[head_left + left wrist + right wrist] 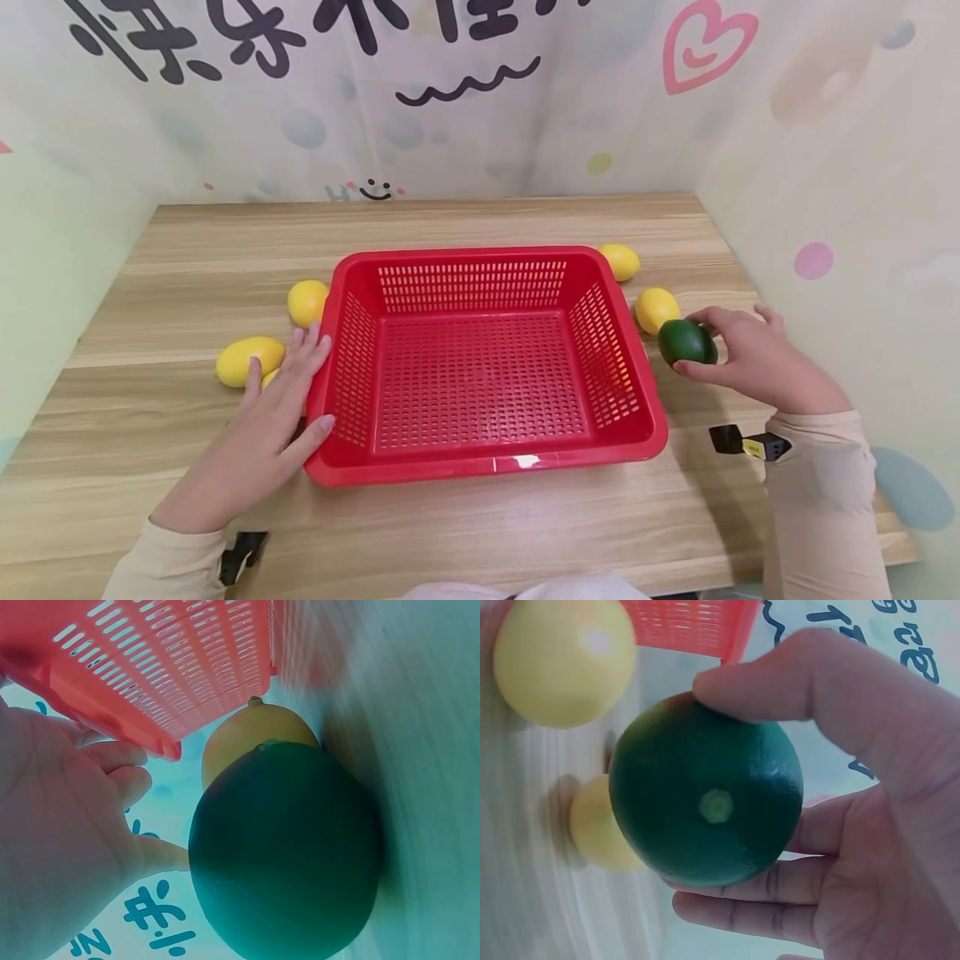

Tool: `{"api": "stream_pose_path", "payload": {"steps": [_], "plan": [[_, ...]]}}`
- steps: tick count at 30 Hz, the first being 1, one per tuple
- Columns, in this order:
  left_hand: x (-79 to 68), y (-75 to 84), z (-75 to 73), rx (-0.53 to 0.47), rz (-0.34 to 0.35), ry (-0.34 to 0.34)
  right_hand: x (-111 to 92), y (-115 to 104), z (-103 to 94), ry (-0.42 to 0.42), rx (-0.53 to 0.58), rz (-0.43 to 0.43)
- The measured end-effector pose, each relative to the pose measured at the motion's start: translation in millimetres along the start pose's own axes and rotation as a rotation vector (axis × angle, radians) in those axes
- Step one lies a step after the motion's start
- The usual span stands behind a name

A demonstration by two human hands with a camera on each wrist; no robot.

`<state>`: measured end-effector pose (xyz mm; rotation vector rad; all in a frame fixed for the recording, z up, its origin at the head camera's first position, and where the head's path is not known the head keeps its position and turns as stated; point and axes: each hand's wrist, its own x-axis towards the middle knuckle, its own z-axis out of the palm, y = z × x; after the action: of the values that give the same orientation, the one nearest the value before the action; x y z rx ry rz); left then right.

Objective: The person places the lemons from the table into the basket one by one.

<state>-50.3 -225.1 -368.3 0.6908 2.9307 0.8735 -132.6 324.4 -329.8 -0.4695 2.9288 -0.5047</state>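
Head view: holding green fruit (686, 342) in right hand (753, 360), with red basket (585, 455) left of that grip; resting left hand (266, 429), grasping nothing, on its rim.

Left wrist view: by thumb nudge, might roll second green fruit (285, 855).

Right wrist view: might slip, being smooth, onto yellow fruit (600, 825) beyond.

I note a wood-grain table (480, 529); behind it, a pale wall (465, 154) bearing black lettering (363, 33) and pastel dots; left wall (60, 242) faintly green.

You wear beige sleeves (821, 500), creased near the cuffs (813, 422). Your left wrist camera (242, 557) is black; your right wrist camera (772, 447), also black, bears a yellow label (752, 448).
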Motion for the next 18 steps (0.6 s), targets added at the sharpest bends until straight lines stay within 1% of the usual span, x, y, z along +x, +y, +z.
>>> {"api": "stream_pose_path", "payload": {"steps": [7,13,18], "plan": [[-1.3,-0.5,1.0,-0.003,-0.007,0.002,1.4,-3.9,-8.0,0.04,-0.004,-0.03],[-0.8,0.8,0.4,-0.004,-0.011,-0.001,2.9,-5.6,-9.1,0.077,-0.011,-0.051],[0.1,1.2,0.1,-0.009,-0.019,-0.004,4.8,-7.6,-10.4,0.112,0.011,-0.071]]}}
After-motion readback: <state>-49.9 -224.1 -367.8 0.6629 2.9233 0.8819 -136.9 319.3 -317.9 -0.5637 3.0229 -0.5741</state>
